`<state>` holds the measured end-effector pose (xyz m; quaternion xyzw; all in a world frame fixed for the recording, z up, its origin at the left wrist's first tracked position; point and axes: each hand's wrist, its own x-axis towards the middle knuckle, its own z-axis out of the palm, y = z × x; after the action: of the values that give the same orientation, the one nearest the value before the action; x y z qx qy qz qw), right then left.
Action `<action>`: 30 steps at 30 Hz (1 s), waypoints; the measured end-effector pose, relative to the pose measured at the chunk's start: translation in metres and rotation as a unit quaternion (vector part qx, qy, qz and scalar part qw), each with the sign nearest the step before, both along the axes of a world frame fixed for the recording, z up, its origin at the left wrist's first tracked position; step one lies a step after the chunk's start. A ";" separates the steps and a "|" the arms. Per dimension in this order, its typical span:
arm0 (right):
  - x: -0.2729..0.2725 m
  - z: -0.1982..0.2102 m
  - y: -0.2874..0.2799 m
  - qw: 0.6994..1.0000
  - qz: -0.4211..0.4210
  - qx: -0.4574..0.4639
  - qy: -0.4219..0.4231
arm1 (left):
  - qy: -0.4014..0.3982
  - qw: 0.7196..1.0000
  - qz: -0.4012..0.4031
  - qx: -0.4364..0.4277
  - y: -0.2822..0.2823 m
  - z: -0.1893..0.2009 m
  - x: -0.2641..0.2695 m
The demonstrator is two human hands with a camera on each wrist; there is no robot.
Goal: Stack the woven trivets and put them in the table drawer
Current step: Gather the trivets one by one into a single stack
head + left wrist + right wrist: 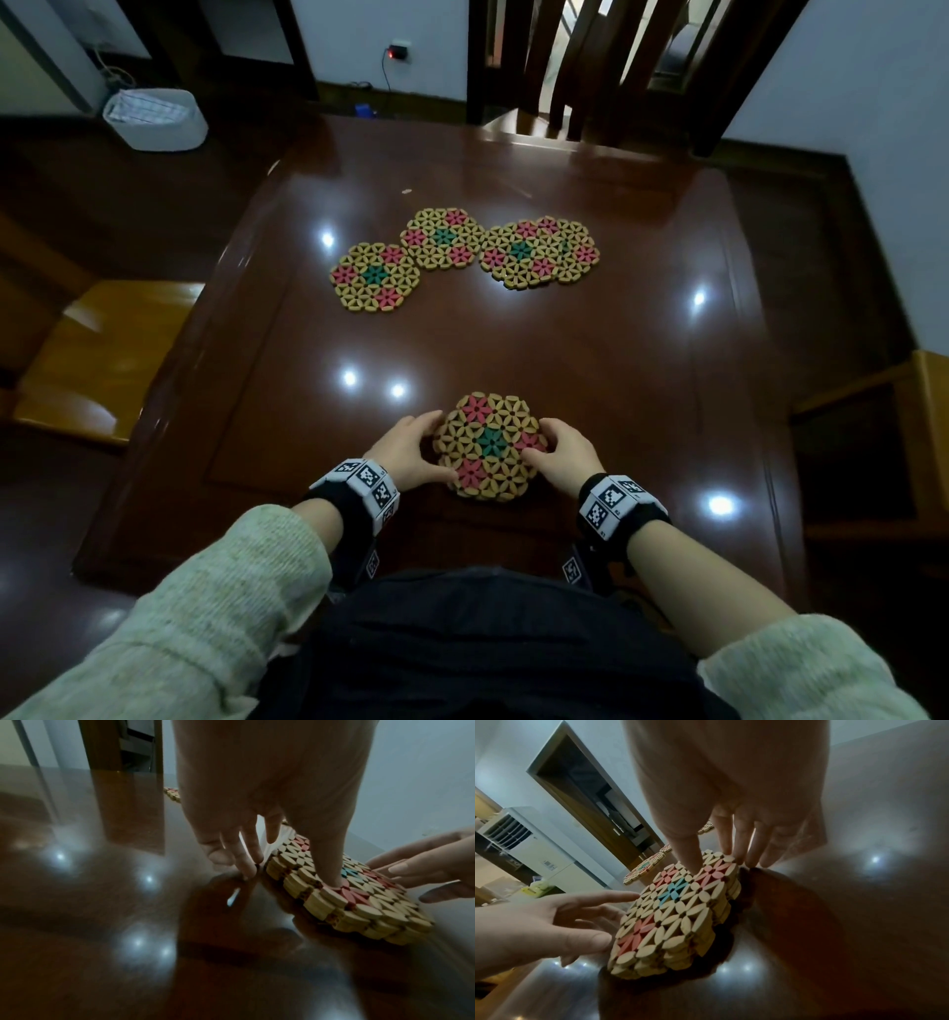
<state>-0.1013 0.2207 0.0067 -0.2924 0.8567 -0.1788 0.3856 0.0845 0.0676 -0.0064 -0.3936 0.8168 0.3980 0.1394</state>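
Note:
A stack of hexagonal woven trivets [488, 444] [359, 898] [675, 914], tan with pink flowers and a teal centre, lies near the front edge of the glossy dark table [616, 349]. My left hand [422, 448] [290, 874] sits at its left side, thumb pressing the top and straight fingers beside the edge. My right hand [554, 447] [716, 862] is at its right side, thumb on top and fingertips against the far edge. Further back lie one trivet [375, 277], another [442, 237], and an overlapping pair [539, 252]. No drawer is in view.
A wooden chair seat [102, 360] stands at the table's left, a dark chair back [565, 77] at the far side, and another wooden seat [924, 437] at the right. A white basket [154, 118] sits on the floor, back left.

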 end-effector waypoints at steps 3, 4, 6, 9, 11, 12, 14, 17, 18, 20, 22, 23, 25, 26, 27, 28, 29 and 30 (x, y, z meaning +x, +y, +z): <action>-0.005 -0.001 -0.008 1.000 -0.007 -0.006 0.000 | 0.019 0.999 0.048 0.003 -0.002 0.000 -0.007; -0.006 0.000 -0.011 1.000 -0.007 -0.003 -0.001 | 0.028 0.997 0.068 -0.002 -0.003 0.001 -0.011; -0.008 -0.001 -0.015 1.000 -0.006 0.004 -0.008 | 0.035 0.995 0.092 -0.012 -0.004 0.004 -0.020; -0.008 -0.003 -0.018 1.000 0.002 0.006 -0.013 | 0.022 0.995 0.093 -0.034 -0.007 0.004 -0.028; -0.007 -0.004 -0.019 1.000 0.000 0.001 -0.019 | 0.015 0.995 0.096 -0.029 -0.009 0.001 -0.028; -0.006 -0.004 -0.019 1.000 -0.003 -0.003 -0.022 | 0.014 0.995 0.097 -0.021 -0.010 -0.001 -0.028; -0.004 -0.004 -0.019 0.999 -0.012 -0.008 -0.029 | 0.015 0.995 0.100 -0.011 -0.009 -0.002 -0.028; -0.003 -0.005 -0.019 0.999 -0.026 -0.011 -0.041 | 0.018 0.992 0.124 0.004 -0.009 -0.003 -0.030; -0.002 -0.005 -0.020 0.998 -0.031 -0.010 -0.047 | 0.020 0.990 0.137 0.012 -0.009 -0.003 -0.031; -0.002 -0.005 -0.019 0.997 -0.047 -0.010 -0.064 | 0.022 0.987 0.158 0.028 -0.009 -0.003 -0.033; 0.000 -0.004 -0.019 0.994 -0.065 -0.016 -0.085 | 0.025 0.985 0.168 0.041 -0.009 -0.004 -0.033; 0.001 -0.003 -0.019 0.993 -0.073 -0.021 -0.095 | 0.028 0.985 0.166 0.047 -0.009 -0.004 -0.033; 0.002 -0.003 -0.019 0.990 -0.086 -0.030 -0.112 | 0.032 0.985 0.161 0.057 -0.008 -0.004 -0.033; 0.002 -0.003 -0.019 0.988 -0.090 -0.032 -0.118 | 0.033 0.985 0.159 0.062 -0.008 -0.004 -0.032; 0.003 -0.003 -0.018 0.987 -0.095 -0.037 -0.124 | 0.035 0.985 0.157 0.065 -0.008 -0.003 -0.032; 0.003 -0.003 -0.018 0.986 -0.097 -0.038 -0.128 | 0.037 0.985 0.156 0.067 -0.008 -0.002 -0.032; 0.004 -0.003 -0.018 0.986 -0.096 -0.041 -0.131 | 0.040 0.985 0.156 0.068 -0.007 -0.002 -0.032; 0.005 -0.003 -0.017 0.986 -0.094 -0.039 -0.133 | 0.041 0.985 0.155 0.069 -0.007 -0.002 -0.032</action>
<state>-0.0967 0.2032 0.0032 -0.1991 0.8139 -0.2846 0.4658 0.0526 0.0607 -0.0086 -0.4884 0.7215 0.4858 0.0693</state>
